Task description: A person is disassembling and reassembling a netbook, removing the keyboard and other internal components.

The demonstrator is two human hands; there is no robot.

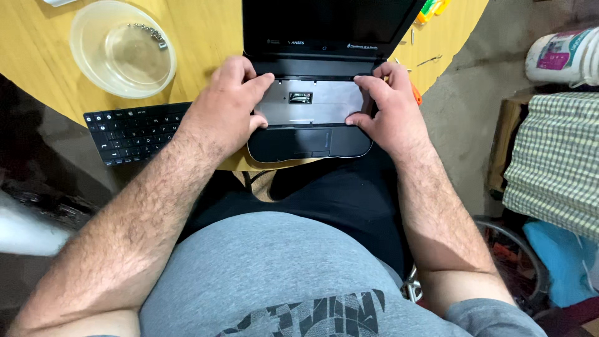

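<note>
Both hands spread flat on open laptop | round wooden table | bare concrete floor

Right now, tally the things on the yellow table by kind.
Laptop, keyboard removed, both hands on it: 1
Loose keyboard: 1
Clear bowl holding small screws: 1
Orange tool by the right hand: 1
Total: 4
</note>
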